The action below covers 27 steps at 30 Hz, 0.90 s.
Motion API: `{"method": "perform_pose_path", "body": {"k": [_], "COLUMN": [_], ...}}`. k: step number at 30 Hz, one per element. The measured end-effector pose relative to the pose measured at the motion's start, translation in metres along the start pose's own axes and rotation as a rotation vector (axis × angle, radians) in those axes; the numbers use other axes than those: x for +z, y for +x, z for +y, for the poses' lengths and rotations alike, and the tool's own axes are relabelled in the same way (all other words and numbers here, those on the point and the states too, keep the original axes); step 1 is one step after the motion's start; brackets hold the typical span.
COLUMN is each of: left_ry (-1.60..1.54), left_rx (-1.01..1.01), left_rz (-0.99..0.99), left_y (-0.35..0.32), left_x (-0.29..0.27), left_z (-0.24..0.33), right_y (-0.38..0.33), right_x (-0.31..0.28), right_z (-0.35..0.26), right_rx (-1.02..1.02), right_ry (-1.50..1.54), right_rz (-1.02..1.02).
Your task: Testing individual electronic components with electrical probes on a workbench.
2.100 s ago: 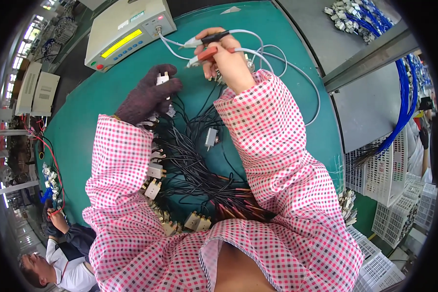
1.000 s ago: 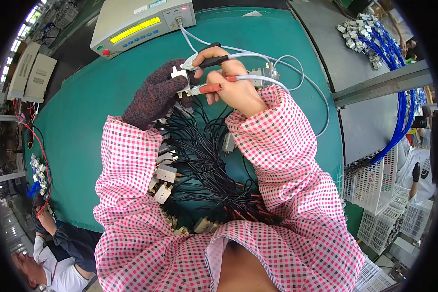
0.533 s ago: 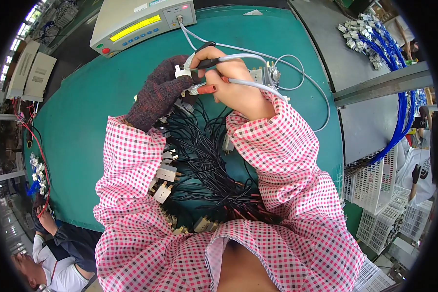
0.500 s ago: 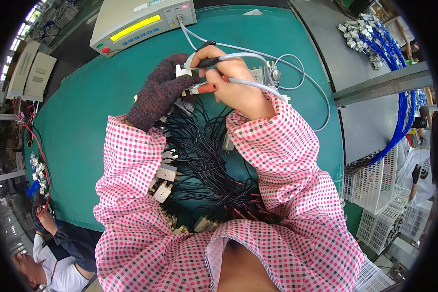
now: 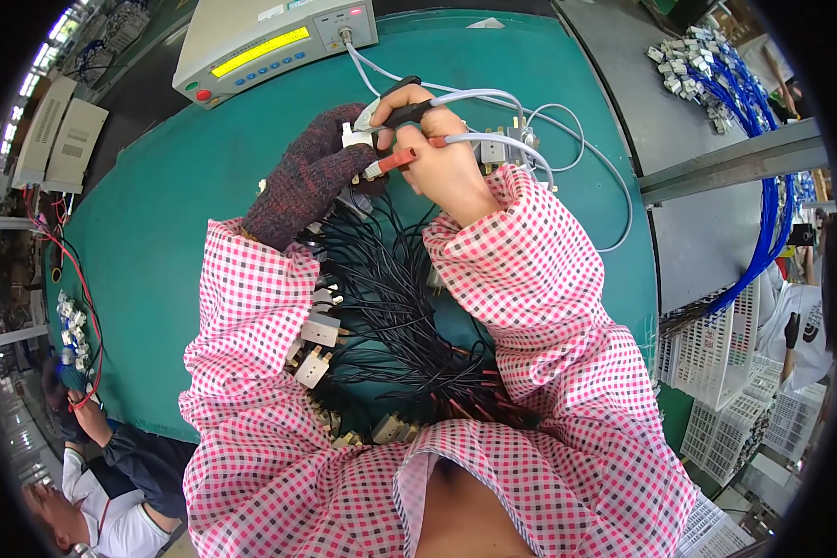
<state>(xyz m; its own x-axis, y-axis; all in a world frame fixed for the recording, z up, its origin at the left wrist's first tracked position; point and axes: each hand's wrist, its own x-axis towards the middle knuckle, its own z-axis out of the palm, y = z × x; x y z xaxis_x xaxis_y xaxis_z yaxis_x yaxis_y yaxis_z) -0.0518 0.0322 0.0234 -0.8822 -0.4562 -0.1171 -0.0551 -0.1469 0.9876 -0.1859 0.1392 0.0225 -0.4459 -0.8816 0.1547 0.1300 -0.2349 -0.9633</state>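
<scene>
Factory assembly hall: green-topped counter (image 5: 205,186), grey test box (image 5: 270,42) with yellow screen, bundle of black wires (image 5: 391,307) with plugs, blue cable heaps (image 5: 707,65), white wire baskets (image 5: 716,363), co-worker (image 5: 112,474) at next station.

Long yellow display strip (image 5: 261,51) on the grey tester (image 5: 270,37) at the green table's far edge.

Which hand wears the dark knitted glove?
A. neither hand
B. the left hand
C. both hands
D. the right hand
B: the left hand is covered by a dark knitted glove, while the right hand, holding the red and black probes, is bare.
</scene>
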Motion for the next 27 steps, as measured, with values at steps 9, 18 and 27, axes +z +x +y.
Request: {"method": "perform_pose_path", "body": {"k": [9,18,27], "left_ry": [0.93,1.4,1.383], "left_rx": [0.153,0.215,-0.238], "left_rz": [0.194,-0.187,-0.086], "left_y": [-0.023,0.063,0.075], "left_x": [-0.001,0.065,0.068], "left_z": [0.027,0.013,0.019], "right_y": [0.012,0.006,0.01], "right_x": [-0.088,-0.095,-0.08], "right_z": [-0.036,-0.049,-0.037], "right_rx": [-0.16,-0.24,-0.171], "right_ry": [0.388,0.602,0.345], "right_rz": [0.028,0.143,0.276]}}
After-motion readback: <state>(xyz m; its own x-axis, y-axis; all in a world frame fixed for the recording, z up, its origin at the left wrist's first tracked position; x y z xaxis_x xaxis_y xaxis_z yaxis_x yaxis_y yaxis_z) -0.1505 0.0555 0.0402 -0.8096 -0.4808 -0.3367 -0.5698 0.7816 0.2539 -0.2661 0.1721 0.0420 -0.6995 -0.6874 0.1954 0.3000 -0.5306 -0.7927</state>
